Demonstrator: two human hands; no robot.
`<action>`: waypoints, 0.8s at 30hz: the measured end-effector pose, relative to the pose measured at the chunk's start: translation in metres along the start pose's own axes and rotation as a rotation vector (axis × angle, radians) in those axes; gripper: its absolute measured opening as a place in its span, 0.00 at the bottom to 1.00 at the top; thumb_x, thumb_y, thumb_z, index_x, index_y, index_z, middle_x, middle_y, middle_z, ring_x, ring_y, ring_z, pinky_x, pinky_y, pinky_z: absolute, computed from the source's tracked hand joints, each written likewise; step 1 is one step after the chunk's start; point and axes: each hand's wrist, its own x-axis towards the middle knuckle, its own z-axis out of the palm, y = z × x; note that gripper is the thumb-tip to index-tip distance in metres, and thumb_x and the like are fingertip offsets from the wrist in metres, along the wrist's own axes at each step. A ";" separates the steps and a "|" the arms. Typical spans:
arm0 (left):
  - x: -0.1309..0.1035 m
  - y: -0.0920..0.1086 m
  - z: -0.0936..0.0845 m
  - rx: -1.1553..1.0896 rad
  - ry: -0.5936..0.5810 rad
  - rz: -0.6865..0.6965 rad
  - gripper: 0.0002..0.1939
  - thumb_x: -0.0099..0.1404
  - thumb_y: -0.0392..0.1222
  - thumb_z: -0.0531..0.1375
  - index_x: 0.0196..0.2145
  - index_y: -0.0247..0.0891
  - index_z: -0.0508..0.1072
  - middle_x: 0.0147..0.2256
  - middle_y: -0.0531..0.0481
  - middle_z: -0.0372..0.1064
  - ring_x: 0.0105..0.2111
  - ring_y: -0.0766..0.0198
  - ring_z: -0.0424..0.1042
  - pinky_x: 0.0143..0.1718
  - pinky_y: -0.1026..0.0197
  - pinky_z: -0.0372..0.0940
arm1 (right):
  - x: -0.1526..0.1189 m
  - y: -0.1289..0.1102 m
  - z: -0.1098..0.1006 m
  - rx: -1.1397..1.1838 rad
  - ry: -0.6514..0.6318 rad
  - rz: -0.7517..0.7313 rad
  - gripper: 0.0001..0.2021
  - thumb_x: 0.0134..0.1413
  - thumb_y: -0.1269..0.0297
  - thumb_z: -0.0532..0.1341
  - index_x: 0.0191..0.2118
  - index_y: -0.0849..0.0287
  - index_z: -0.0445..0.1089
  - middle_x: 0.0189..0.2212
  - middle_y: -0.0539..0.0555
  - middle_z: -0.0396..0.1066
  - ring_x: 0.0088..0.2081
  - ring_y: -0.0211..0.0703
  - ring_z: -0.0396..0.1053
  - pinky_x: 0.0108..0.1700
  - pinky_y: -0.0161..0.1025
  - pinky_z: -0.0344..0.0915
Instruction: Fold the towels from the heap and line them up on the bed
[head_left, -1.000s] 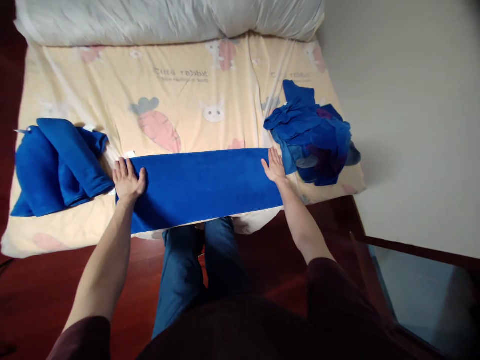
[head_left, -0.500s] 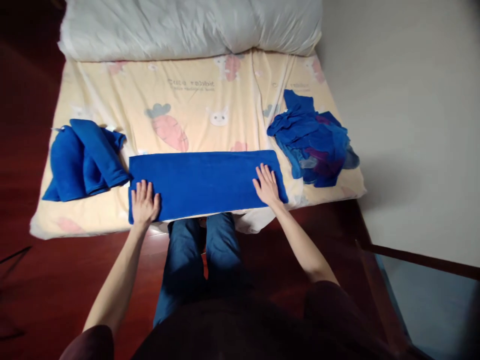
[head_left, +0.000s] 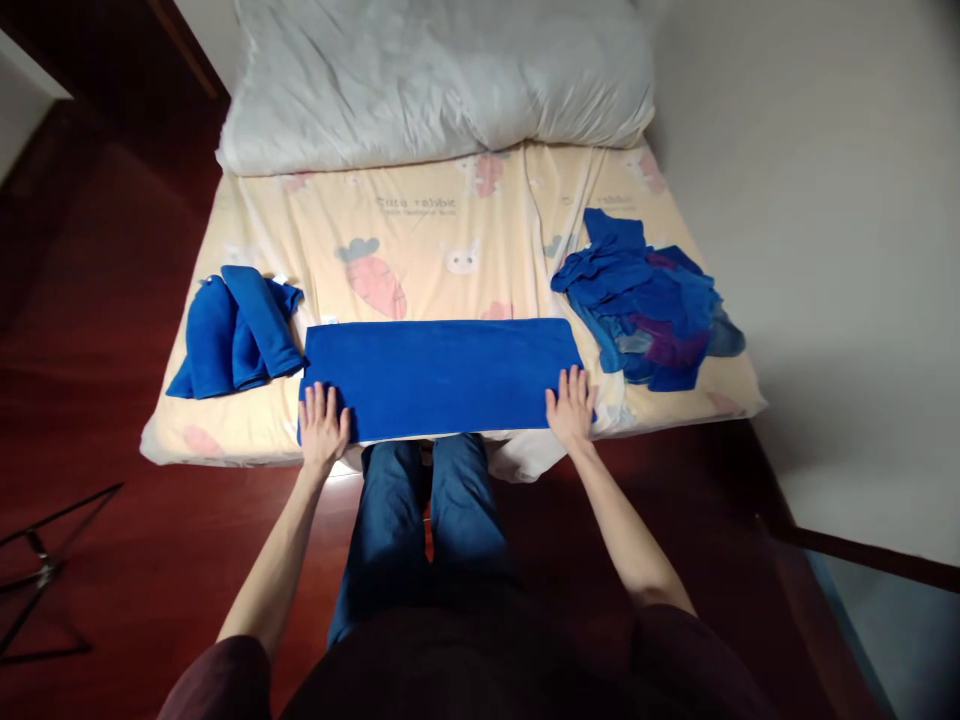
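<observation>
A flat blue cloth lies spread in a long rectangle along the near edge of the bed. My left hand rests palm down with fingers spread on its near left corner. On the near right corner lies my right hand, also flat, fingers apart. Rolled or folded blue cloths sit just left of the flat cloth. To its right is a crumpled heap of blue and purple cloths.
A thick white quilt covers the far end of the bed. A pale wall runs along the right side. Thin black stand legs stand on the red floor at the lower left.
My right hand has slid toward me, down to the near right corner of the blue cloth. My left hand stays on the left corner. The camera view has shifted.
</observation>
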 end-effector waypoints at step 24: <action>0.179 -0.008 0.045 -0.089 0.033 -0.115 0.43 0.77 0.53 0.53 0.74 0.18 0.44 0.76 0.29 0.31 0.76 0.43 0.30 0.75 0.43 0.26 | 0.167 0.002 0.044 -0.024 -0.060 0.110 0.37 0.74 0.51 0.37 0.77 0.72 0.41 0.77 0.65 0.39 0.78 0.51 0.37 0.77 0.58 0.37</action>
